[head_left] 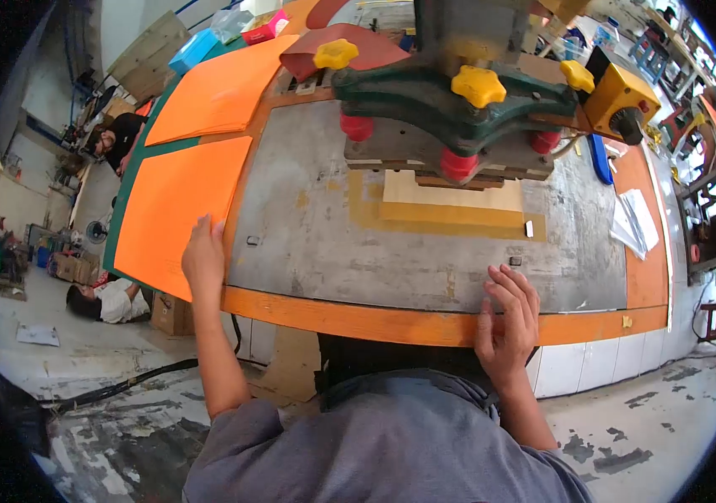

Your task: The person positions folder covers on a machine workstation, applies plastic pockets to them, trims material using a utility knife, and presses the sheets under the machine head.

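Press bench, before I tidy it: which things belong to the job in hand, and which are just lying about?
Seemingly in use:
- orange sheets by the left hand
- second orange stack
- press

Probably just lying about:
- white papers
- blue box
- pink box

Orange sheets [177, 205]: smooth, matt, paper-like | plate [307, 201]: scuffed dull metal | yellow knob [478, 85]: plastic-looking | table edge [349, 319]: worn wood | shirt [391, 436]: matt cloth

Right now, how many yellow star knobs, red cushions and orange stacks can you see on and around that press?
Yellow star knobs: 3
Red cushions: 3
Orange stacks: 2
Total: 8
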Available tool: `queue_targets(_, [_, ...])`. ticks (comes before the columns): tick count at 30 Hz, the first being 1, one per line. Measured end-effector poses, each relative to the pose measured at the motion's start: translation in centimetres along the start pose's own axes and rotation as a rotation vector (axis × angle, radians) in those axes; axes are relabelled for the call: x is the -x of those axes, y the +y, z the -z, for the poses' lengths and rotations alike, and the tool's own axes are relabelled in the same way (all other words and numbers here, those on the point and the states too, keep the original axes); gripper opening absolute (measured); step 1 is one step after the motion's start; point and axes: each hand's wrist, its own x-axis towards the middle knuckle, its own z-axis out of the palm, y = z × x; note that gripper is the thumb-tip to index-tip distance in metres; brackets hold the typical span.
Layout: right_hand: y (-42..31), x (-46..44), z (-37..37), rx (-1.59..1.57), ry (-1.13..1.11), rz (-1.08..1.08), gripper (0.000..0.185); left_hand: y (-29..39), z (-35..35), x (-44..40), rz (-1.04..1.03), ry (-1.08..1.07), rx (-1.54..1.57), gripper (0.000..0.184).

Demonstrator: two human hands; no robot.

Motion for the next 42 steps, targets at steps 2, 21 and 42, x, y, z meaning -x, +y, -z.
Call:
queue_targets(2, [0.0, 0.0, 0.0, -0.015, -0.003, 0.010, 0.032, -0.5, 1.2, -0.7, 0.012, -0.045, 0.050, 0.052])
queue_targets(21, [0.5, 0.1, 0.2, -0.013, -0.003, 0.022, 0.031, -4.5, 4.6, -6.2, 0.015, -0.071, 0.102, 0.031])
queue_targets(42, [0.7, 0.2, -0.2, -0.033, 0.023, 0.038, 0.034, 11.1, 13.6, 1.4, -0.328, -0.026, -0.239, 0.032])
